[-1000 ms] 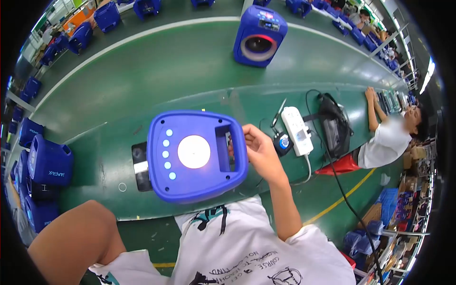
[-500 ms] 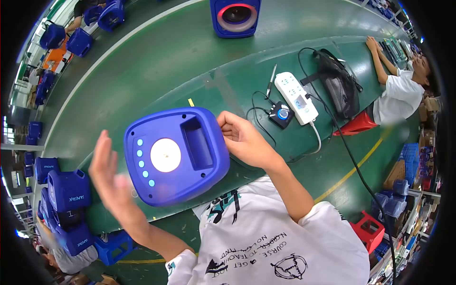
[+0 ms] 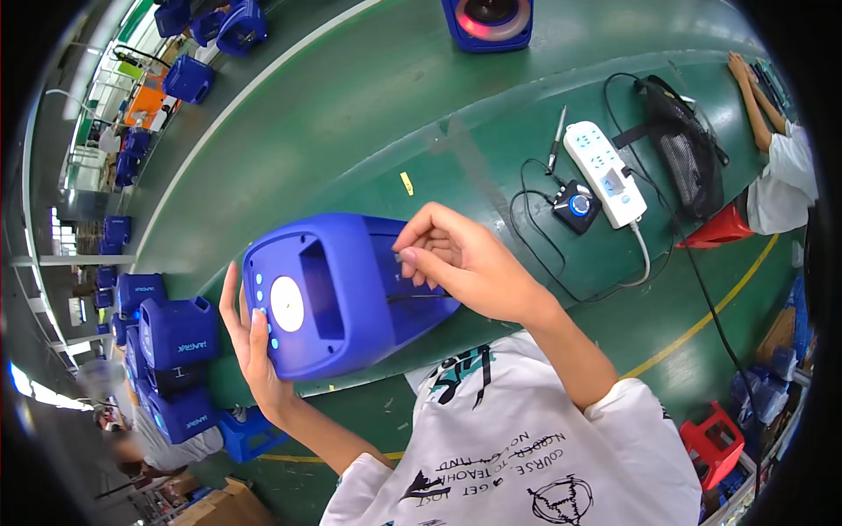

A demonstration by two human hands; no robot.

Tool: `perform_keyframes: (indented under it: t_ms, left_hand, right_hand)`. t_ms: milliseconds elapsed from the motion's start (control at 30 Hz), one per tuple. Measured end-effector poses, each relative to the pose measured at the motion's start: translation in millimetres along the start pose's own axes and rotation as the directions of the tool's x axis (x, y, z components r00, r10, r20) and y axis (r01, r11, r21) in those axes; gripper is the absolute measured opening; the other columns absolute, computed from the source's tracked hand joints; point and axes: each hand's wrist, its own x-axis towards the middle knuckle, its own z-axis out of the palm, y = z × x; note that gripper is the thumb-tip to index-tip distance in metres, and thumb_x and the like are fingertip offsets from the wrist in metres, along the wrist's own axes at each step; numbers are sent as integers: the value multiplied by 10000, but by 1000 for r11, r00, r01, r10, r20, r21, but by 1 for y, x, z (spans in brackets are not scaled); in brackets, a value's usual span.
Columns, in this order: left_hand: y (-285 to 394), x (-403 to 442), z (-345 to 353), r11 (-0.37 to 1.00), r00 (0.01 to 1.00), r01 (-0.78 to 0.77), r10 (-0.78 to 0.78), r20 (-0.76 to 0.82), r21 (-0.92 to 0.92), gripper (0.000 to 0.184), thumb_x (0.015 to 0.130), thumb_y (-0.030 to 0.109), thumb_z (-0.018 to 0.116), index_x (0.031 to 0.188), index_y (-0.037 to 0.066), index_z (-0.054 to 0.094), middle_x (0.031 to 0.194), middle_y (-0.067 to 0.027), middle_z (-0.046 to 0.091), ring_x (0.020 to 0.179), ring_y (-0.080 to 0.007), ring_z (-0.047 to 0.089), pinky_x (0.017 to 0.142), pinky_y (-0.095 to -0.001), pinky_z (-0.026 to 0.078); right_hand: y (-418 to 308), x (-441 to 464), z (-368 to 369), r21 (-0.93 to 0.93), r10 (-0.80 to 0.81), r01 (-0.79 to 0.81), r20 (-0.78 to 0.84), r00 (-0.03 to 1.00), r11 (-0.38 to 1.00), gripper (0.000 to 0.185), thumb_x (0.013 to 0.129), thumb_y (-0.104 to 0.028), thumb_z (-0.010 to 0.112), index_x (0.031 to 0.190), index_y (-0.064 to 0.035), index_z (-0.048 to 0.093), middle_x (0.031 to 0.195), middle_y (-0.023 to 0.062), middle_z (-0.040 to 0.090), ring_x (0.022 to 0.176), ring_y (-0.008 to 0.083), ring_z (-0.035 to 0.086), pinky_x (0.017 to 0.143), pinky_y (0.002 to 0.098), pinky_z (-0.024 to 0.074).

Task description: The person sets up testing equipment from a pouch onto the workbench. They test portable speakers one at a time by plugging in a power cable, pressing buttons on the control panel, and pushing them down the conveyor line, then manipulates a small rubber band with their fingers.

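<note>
A blue portable speaker (image 3: 368, 307) lies tilted on the green table, its top panel with a white disc (image 3: 287, 304), a row of pale buttons and a recessed handle facing left. My left hand (image 3: 254, 351) grips its left edge, thumb on the panel near the buttons and fingers along the outer side. At the speaker's right side, my right hand (image 3: 465, 263) is closed, thumb and forefinger pinched close to its surface. What sits between those fingertips is too small to make out. A thin dark line, possibly a cable, shows just below that hand.
Right of my hands are a small black device with a lit blue knob (image 3: 579, 205), a white power strip (image 3: 605, 174), a pen (image 3: 558, 138) and a black bag (image 3: 682, 145). Another speaker (image 3: 488, 22) stands beyond. Blue housings (image 3: 178, 333) are stacked left. A person sits at right.
The speaker has turned so its right side shows. My left hand has come in from the left onto its edge. My right hand now pinches at its side. The view has shifted.
</note>
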Motion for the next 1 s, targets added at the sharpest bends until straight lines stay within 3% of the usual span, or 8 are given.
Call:
perform_keyframes:
  t_ms: [33, 433, 567, 633, 700, 767, 833, 1000]
  left_hand:
    - [-3, 1, -3, 998, 999, -28, 31, -43, 55, 659, 1038, 210, 564, 1614, -9, 333, 1508, -234, 517, 1347, -263, 589, 1130, -387, 485]
    - [-9, 0, -11, 996, 999, -39, 41, -25, 76, 547, 1037, 221, 572, 1505, -40, 459, 1480, -173, 504, 1356, -239, 556, 1156, -359, 443]
    - [-8, -1, -5, 995, 997, -61, 63, -32, 73, 566, 1039, 199, 562, 1529, -55, 439, 1518, -182, 488, 1381, -242, 539, 1182, -367, 423]
    - [-7, -1, 0, 998, 998, -64, 64, -26, 2, 584, 1023, 160, 582, 1543, -47, 414, 1547, -199, 473, 1438, -257, 478, 1227, -386, 346]
    - [-9, 0, 1, 997, 996, -79, 79, -49, 1, 602, 1012, 150, 599, 1549, -35, 400, 1563, -203, 459, 1476, -273, 429, 1256, -397, 277]
    - [-11, -2, 5, 995, 994, -74, 69, -85, -61, 598, 1001, 138, 610, 1537, -38, 411, 1557, -213, 460, 1456, -271, 456, 1238, -388, 321]
    - [-12, -4, 12, 991, 990, -77, 62, -128, -112, 596, 991, 132, 612, 1528, -42, 421, 1538, -216, 471, 1426, -265, 491, 1218, -379, 365]
    - [-13, -9, 23, 976, 990, -96, 73, -119, -194, 604, 988, 133, 609, 1532, -28, 403, 1636, -237, 413, 1549, -309, 362, 1290, -419, 235]
  right_hand:
    - [0, 1, 4, 1, 4, -4, -2, 1000, 1000, 88, 1055, -23, 597, 1130, 2, 560, 960, 61, 669, 886, 117, 656, 783, 277, 541]
    - [-7, 16, 21, -154, 30, -27, 20, 999, 988, 127, 949, -41, 672, 1031, 20, 596, 870, 87, 696, 812, 150, 673, 768, 320, 546]
    - [4, 20, 20, 1, 33, -33, 55, 998, 999, 82, 984, -37, 652, 1029, 5, 598, 873, 75, 696, 825, 144, 675, 753, 298, 544]
    - [2, 21, 15, 104, 71, -81, 94, 993, 991, 57, 1004, -33, 641, 1024, -1, 598, 876, 68, 696, 825, 140, 678, 736, 288, 547]
    - [-3, 18, 10, 78, 154, -158, 61, 986, 984, 68, 1012, -34, 647, 1037, 10, 602, 896, 67, 706, 825, 139, 688, 724, 285, 555]
    - [-4, 13, 9, 49, 198, -197, -14, 980, 979, 91, 1013, -39, 660, 1055, 30, 619, 918, 71, 718, 823, 138, 698, 714, 284, 563]
    - [-3, 7, 12, 16, 190, -189, -135, 973, 982, 132, 1005, -49, 682, 1075, 57, 648, 943, 79, 732, 819, 137, 708, 708, 287, 570]
    - [-13, -17, 27, -267, 41, -132, -321, 946, 954, 184, 1030, -55, 662, 1098, 97, 738, 1047, 97, 744, 876, 124, 707, 761, 277, 560]
